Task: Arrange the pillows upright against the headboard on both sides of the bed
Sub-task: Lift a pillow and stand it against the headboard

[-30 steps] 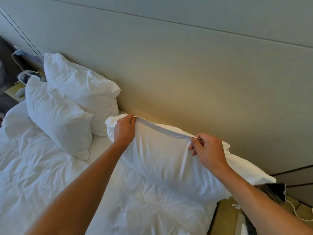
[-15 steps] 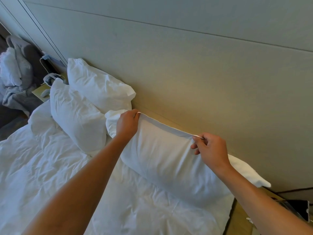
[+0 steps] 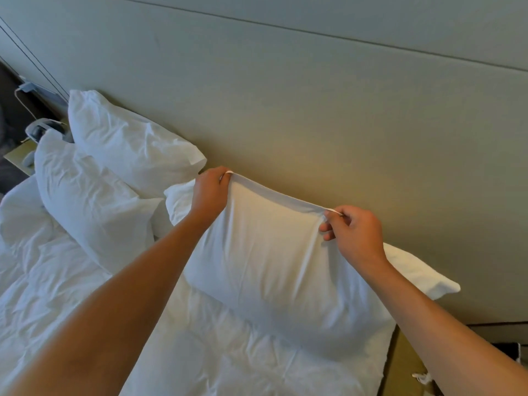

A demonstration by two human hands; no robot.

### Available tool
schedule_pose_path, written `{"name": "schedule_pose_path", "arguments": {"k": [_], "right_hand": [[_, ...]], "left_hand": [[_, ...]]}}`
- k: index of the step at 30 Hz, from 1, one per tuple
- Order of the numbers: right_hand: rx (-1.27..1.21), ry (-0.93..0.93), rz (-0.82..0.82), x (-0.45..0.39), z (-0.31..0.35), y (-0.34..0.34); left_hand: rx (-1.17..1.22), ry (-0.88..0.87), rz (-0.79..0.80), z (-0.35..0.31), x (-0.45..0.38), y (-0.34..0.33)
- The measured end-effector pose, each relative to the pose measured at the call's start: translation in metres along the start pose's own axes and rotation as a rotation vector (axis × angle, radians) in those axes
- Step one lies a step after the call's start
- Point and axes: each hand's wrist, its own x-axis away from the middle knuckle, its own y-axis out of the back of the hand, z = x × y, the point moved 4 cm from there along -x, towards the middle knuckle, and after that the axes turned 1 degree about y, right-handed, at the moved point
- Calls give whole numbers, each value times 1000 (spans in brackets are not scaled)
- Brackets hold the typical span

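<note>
Your left hand (image 3: 210, 192) and right hand (image 3: 354, 232) each pinch the top seam of the near pillow (image 3: 274, 267), standing against the headboard (image 3: 314, 124), long axis running along it.

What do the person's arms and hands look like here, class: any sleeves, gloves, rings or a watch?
Both forearms are bare, with no sleeves in view. The left hand and right hand wear no gloves, and no rings, watch or bracelet show at either wrist.

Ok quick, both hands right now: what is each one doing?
Left hand: closed, pinching the top edge of the near pillow.
Right hand: closed, pinching the same pillow's top edge further along.
</note>
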Motion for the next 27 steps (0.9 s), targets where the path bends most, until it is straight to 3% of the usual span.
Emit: {"name": "schedule_pose_path", "arguments": {"k": [4, 7, 10, 14, 20, 27], "right_hand": [[-34, -39, -66, -35, -6, 11], [235, -75, -68, -47, -26, 14], [474, -29, 35, -37, -50, 11], [682, 165, 89, -10, -82, 10], [955, 240, 160, 2, -113, 19], [1068, 259, 332, 9, -131, 24]], "left_hand": [[-9, -8, 15, -17, -36, -25], [18, 8, 146, -28, -31, -65], [35, 39, 269, -27, 14, -113], [-43, 126, 376, -12, 91, -158], [-78, 105, 361, -25, 153, -177], [-133, 153, 458, -54, 186, -189]]}}
